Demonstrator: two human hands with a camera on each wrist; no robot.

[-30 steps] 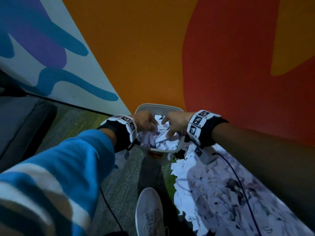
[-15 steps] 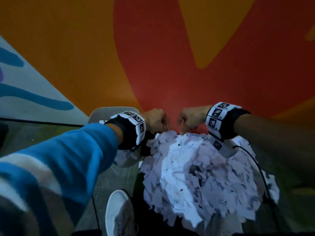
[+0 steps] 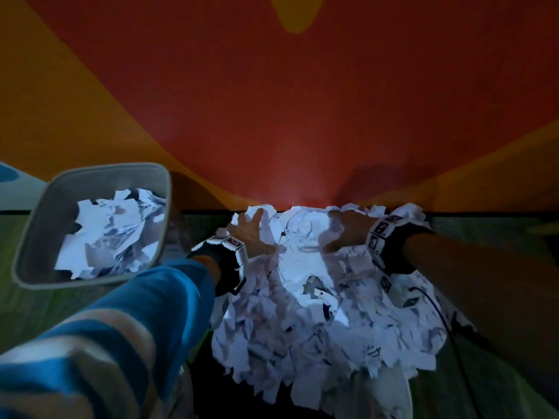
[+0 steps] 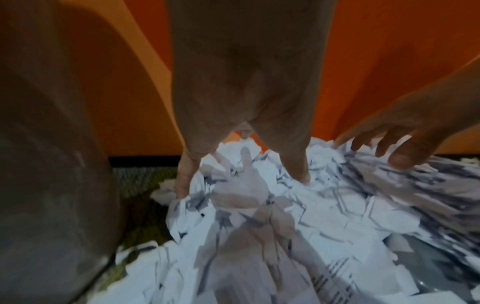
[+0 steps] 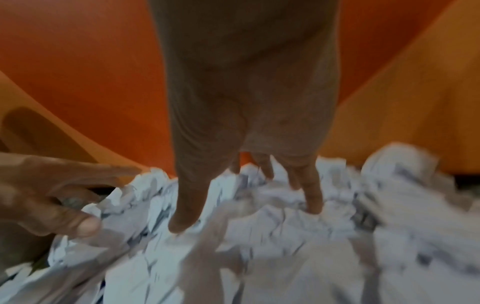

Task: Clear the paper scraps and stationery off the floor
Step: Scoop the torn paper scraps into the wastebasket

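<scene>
A big heap of torn white paper scraps (image 3: 317, 322) lies on the floor against the wall. My left hand (image 3: 249, 232) reaches onto its far left part with fingers spread and straight; its fingertips (image 4: 302, 174) dip into the scraps (image 4: 324, 216). My right hand (image 3: 341, 228) rests on the heap's far right part, its fingers (image 5: 313, 197) straight and pushed down into the paper (image 5: 259, 246). Neither hand holds anything that shows. A grey bin (image 3: 39, 225), partly filled with scraps, stands to the left of the heap.
An orange and red painted wall (image 3: 287, 116) rises right behind the heap. Green carpet (image 3: 499, 373) shows on both sides. A black cable (image 3: 444, 328) runs from my right wrist band across the heap. My blue striped sleeve (image 3: 121, 328) fills the lower left.
Both hands left the bin, swung right to the heap and opened from curled to spread fingers on the scraps. The view shifted right, so the bin now stands at the left.
</scene>
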